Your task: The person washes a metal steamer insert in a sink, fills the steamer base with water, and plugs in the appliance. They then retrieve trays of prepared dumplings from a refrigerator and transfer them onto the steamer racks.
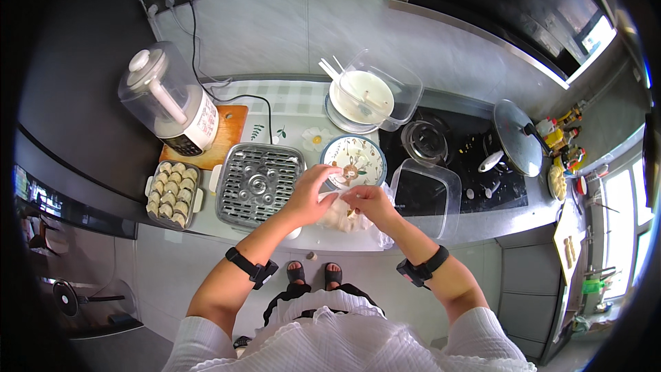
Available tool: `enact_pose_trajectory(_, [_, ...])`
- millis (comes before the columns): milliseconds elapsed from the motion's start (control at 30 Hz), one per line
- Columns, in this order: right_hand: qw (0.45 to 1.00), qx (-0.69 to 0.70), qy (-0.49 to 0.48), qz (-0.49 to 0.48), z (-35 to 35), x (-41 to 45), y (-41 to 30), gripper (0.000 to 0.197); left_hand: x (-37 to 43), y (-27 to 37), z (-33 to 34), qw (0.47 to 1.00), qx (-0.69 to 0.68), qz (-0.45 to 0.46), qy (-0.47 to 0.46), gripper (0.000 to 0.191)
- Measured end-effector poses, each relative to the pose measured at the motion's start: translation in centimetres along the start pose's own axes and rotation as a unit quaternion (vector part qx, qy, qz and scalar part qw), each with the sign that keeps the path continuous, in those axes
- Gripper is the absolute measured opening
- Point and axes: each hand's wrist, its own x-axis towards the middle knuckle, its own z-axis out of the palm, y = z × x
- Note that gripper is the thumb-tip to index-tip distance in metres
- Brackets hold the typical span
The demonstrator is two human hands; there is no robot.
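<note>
Before me on the counter, my right hand (367, 203) pinches the top of a clear plastic bag (341, 217) with pale pieces of food inside. The fingers of my left hand (314, 191) are apart above the bag's left side; its thumb is near the bag, and whether it touches is unclear. Just behind both hands lies a patterned plate (361, 157) with a blue rim and an animal drawing. A steamer rack (258, 184) with slots stands to the left of the bag. Farther left, a tray holds several rows of dumplings (171, 191).
A food processor (181, 108) stands on a wooden board (232, 119) at left. Behind the plate are a white bowl (356, 82) and a clear plastic container (408, 93). Another clear container (452, 201) overlaps the black hob (490, 186), with a lidded pan (516, 137) at right.
</note>
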Motion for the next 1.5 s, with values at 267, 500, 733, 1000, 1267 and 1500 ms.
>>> enact_pose_trajectory(267, [0.981, 0.103, 0.087, -0.141, 1.3, 1.5, -7.0, 0.018, -0.6, -0.2, -3.7, 0.982, -0.075, -0.169, 0.048, 0.033])
enact_pose_trajectory(500, [0.969, 0.136, 0.100, -0.182, 1.7, 8.3, -10.6, 0.018, -2.2, -3.8, -5.1, 0.991, 0.036, -0.091, 0.089, 0.033])
enact_pose_trajectory(733, [0.967, 0.148, 0.112, -0.173, 4.0, 18.7, -8.2, 0.020, -2.6, -5.9, -6.6, 0.984, -0.052, -0.154, 0.079, 0.033])
enact_pose_trajectory(1000, [0.974, -0.072, 0.119, -0.180, 4.5, 18.8, -5.7, 0.028, -1.8, -7.4, -5.6, 0.983, -0.039, -0.166, 0.066, 0.031])
enact_pose_trajectory(1267, [0.844, -0.427, 0.300, -0.122, -4.0, 2.6, -2.5, 0.030, 0.9, -5.6, 1.1, 0.993, -0.069, -0.089, -0.026, 0.036])
enact_pose_trajectory(1500, [0.842, -0.468, 0.266, 0.029, -5.7, -3.8, 5.3, 0.041, -0.5, -6.8, 11.5, 0.951, -0.080, -0.216, -0.206, 0.048])
